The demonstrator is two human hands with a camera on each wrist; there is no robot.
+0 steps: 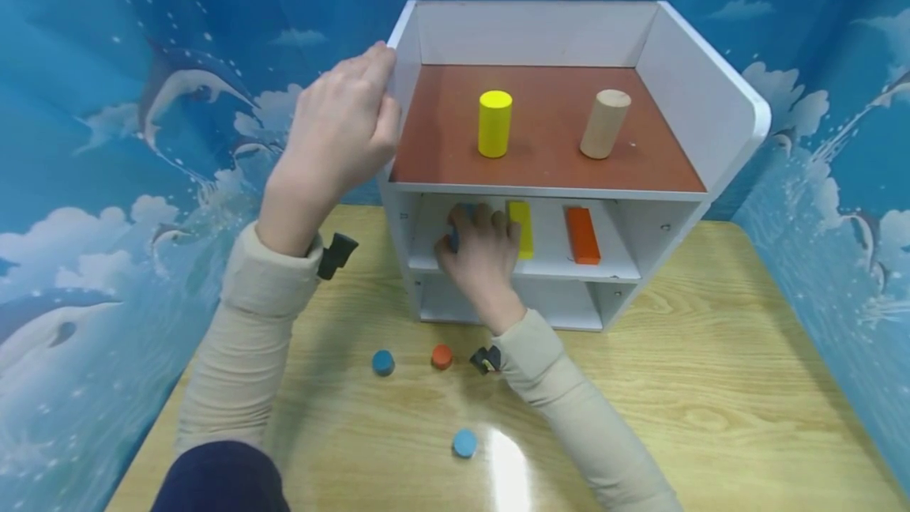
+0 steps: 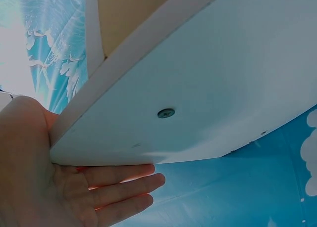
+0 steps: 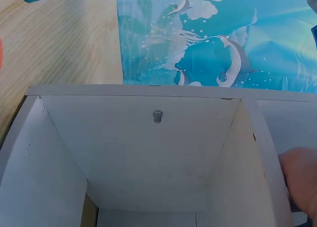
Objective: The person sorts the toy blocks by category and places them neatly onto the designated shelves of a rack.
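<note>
A small white shelf unit with a brown top board stands on the table. My left hand holds the upper edge of its left side panel. In the left wrist view, that panel sits between the thumb side and the extended fingers. My right hand reaches into the middle compartment, thumb and fingers around a blue block, mostly hidden by the hand. Beside it lie a yellow block and an orange-red block. In the right wrist view, only part of the right hand shows.
On the top board stand a yellow cylinder and a plain wooden cylinder. Blue discs and a red disc lie on the wooden table before the unit. A sea-print curtain surrounds the table.
</note>
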